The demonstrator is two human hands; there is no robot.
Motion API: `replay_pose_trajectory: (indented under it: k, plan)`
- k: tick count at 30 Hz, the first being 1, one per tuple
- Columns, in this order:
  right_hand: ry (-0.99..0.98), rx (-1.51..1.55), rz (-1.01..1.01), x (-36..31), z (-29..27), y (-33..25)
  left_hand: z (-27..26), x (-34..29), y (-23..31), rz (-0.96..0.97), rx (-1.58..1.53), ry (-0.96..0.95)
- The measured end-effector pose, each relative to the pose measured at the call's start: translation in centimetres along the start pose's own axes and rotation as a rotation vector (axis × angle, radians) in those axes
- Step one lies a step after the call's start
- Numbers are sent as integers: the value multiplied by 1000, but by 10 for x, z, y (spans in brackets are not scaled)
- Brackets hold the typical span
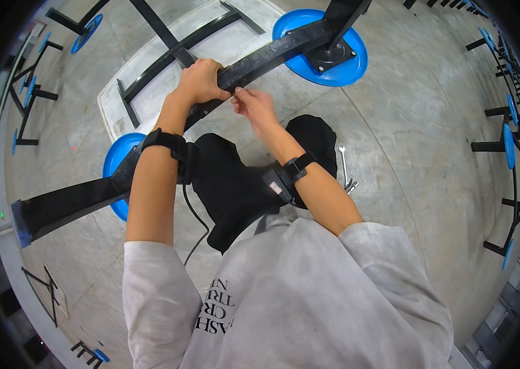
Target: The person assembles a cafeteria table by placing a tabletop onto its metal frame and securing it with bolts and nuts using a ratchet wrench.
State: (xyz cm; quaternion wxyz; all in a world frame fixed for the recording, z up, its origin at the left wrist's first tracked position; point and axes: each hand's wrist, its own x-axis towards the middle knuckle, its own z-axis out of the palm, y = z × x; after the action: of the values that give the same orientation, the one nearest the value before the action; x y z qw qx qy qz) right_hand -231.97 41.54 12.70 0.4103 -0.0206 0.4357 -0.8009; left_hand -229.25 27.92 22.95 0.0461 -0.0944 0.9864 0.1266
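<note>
A black metal beam (254, 66) crosses in front of me, part of an upturned frame with blue round seats. My left hand (200, 83) is closed over the beam near its joint with a crossbar (163, 27), its thumb on the near side. Just right of that thumb, my right hand (254, 107) is pinched with its fingertips against the beam's near edge. Whatever lies between those fingertips is too small to make out. One blue seat (358, 64) lies face down at the beam's right end; another blue seat (112, 161) is partly hidden at its left.
A white tabletop (112, 101) lies under the far crossbars. Beside my right knee, a wrench (343, 158) and other metal tools (351, 186) rest on the grey floor (407, 123). A thick black leg (66, 206) sticks out left. More frames with blue seats (509, 146) line both sides.
</note>
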Motion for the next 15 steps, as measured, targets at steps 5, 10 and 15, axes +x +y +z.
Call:
replay_pose_trajectory:
  k: [5,10,15]
  plan:
    - [112,-455,-288,1,0,0,1,0,0,1,2,15]
    - [27,-62,-48,3,-3,4,2,0,0,9,11,15]
    - [-70,-21,29,6,-9,-3,7,-2,0,33,20,78]
